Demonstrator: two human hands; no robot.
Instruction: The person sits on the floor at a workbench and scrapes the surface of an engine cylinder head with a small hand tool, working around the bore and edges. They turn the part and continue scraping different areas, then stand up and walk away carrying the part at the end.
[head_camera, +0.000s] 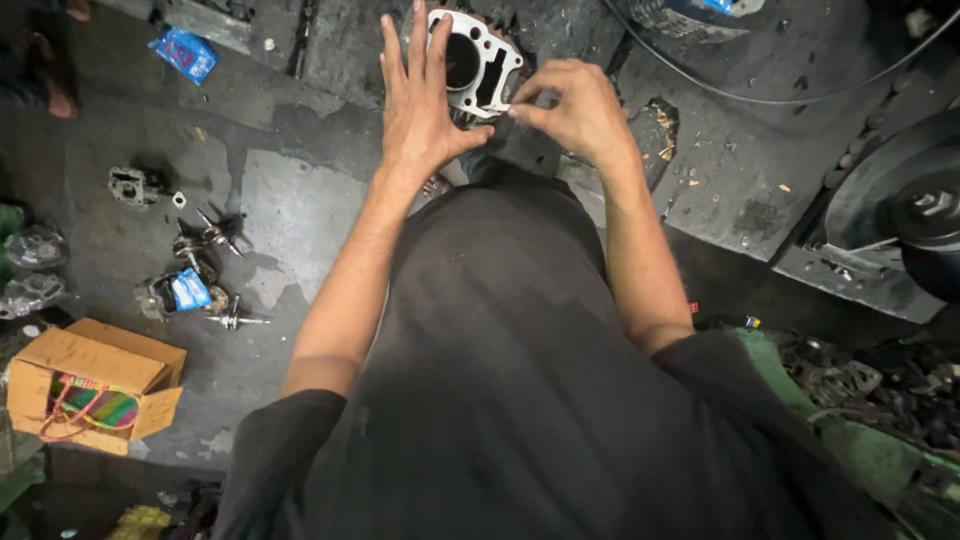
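You are looking straight down at a grimy concrete floor (300, 210), grey, oil-stained and cracked into slabs, with dark patches and small debris scattered over it. At the left lies a cluster of small engine parts (200, 285), shafts and housings, with a bit of blue plastic among them. A blue packet (185, 52) lies further up on the floor. Near the lower left stands an open cardboard box (95, 385) with a bright woven bag inside. At the right edge you see a dark wheel hub (915, 210), and below it a green metal frame (860, 440) heaped with dark scrap parts. A thin black cable (760, 100) curves across the upper right.

Your left hand (420, 105) is raised flat, palm down, fingers spread and released, its fingers overlapping the left edge of the cylinder block (480, 65). That pale metal block sits on the floor at the top centre, its round bore facing up. Your right hand (575, 105) is beside it, fingers pinched together at the block's right edge; whatever small thing they grasp is too small to tell. Both forearms reach out over your dark shirt.
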